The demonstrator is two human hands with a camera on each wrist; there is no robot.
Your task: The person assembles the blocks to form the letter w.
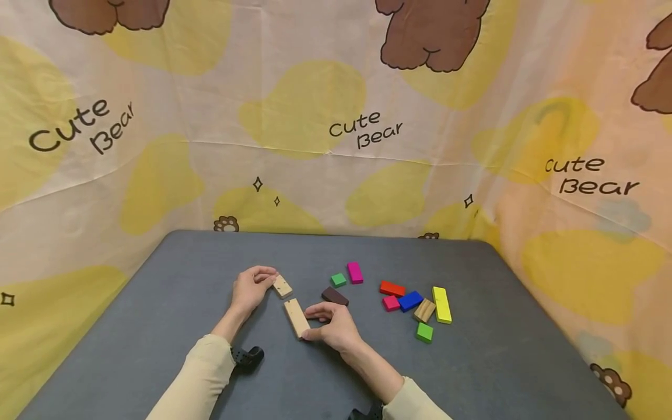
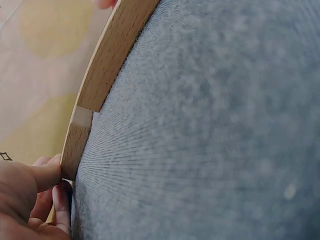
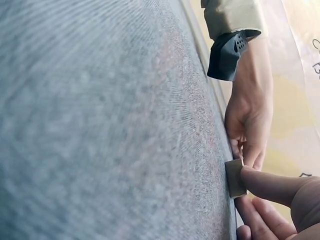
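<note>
A short pale wooden block (image 1: 282,286) and a longer pale wooden block (image 1: 297,319) lie flat on the grey table, nearly in line with each other. At the short block's far end, my left hand (image 1: 253,289) pinches it between thumb and fingers. The thumb of my right hand (image 1: 333,328) is on the long block's near end, with its fingers bent along the right side. In the left wrist view, the long block (image 2: 112,60) stands a little taller than the short block (image 2: 77,145). The right wrist view shows the right thumb (image 3: 272,186) against the long block's end (image 3: 236,177).
Right of the hands lie a dark brown block (image 1: 335,296), a green block (image 1: 338,280) and a magenta block (image 1: 355,273). Farther right is a cluster with red (image 1: 392,288), blue (image 1: 410,301), brown wood-grained (image 1: 424,310) and yellow (image 1: 442,305) blocks. A printed curtain (image 1: 294,116) surrounds the table.
</note>
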